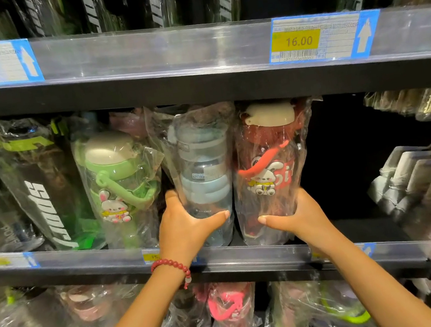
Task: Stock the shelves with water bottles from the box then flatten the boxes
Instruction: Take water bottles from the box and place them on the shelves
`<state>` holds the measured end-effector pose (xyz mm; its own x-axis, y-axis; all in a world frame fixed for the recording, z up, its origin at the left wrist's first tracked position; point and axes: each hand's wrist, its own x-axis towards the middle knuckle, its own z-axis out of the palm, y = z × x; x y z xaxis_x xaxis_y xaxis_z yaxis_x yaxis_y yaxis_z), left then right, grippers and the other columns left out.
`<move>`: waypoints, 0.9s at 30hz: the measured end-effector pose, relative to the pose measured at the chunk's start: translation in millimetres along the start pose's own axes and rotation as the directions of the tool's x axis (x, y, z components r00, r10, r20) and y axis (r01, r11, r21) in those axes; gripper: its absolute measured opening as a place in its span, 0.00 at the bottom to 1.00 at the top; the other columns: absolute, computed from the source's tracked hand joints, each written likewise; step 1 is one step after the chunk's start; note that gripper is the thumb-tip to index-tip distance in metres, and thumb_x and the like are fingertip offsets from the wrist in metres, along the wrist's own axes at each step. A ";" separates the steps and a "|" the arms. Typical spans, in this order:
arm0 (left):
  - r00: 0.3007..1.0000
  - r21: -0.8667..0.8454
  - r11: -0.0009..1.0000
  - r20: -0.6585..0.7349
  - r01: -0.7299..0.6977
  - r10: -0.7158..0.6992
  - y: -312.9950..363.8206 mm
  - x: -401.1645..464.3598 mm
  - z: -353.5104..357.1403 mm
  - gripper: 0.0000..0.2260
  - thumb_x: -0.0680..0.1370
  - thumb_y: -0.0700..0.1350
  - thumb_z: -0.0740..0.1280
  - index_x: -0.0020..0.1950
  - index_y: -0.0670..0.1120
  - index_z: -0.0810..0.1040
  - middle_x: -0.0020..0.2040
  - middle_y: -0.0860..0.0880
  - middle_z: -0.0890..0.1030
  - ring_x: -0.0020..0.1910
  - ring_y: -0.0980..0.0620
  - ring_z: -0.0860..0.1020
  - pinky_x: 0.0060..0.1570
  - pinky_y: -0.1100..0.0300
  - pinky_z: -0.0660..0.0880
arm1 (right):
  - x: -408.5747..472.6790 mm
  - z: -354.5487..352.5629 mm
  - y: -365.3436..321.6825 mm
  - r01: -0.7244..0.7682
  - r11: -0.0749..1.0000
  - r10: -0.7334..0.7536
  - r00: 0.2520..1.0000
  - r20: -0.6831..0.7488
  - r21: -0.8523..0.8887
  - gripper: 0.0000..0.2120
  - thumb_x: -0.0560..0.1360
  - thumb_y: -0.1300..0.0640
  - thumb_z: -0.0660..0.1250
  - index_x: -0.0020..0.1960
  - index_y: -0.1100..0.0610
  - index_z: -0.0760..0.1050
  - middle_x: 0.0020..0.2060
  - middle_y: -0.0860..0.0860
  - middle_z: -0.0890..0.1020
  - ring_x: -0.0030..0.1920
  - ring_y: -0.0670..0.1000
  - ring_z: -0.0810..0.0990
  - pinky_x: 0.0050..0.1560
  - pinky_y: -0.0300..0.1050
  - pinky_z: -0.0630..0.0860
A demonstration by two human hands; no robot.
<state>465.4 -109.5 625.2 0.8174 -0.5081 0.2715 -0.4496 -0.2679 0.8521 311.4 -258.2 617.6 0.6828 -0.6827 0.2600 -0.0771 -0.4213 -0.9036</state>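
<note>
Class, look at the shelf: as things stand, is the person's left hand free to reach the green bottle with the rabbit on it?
Probably not at once. The left hand already grips the blue bottle. The green bottle stands just to its left with nothing in front of it, so the way is open once the hand lets go.

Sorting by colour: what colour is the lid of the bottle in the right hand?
Cream lid, on the red bagged bottle; head view.

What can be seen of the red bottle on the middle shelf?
The red bottle stands about upright in a crinkled clear plastic bag at the front of the middle shelf. It looks like translucent red plastic, with a cream lid, a red strap and a cartoon animal figure on its front. The right hand grips its lower part. The blue bottle stands close on its left.
</note>
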 end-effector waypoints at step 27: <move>0.986 0.066 0.984 0.048 -0.166 0.163 -5.6 -7.0 -7.7 0.31 0.62 0.56 0.79 0.55 0.52 0.64 0.53 0.57 0.74 0.55 0.52 0.77 0.49 0.59 0.73 | 1.2 13.5 -5.2 0.010 0.987 -0.024 0.996 -0.086 -0.163 0.24 0.64 0.55 0.79 0.55 0.50 0.73 0.47 0.43 0.80 0.47 0.39 0.79 0.42 0.29 0.72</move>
<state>465.0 -98.2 622.0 0.7150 -0.5840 0.3845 -0.6017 -0.2338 0.7638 322.5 -248.7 618.1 0.6198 -0.7209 0.3101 -0.1873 -0.5197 -0.8336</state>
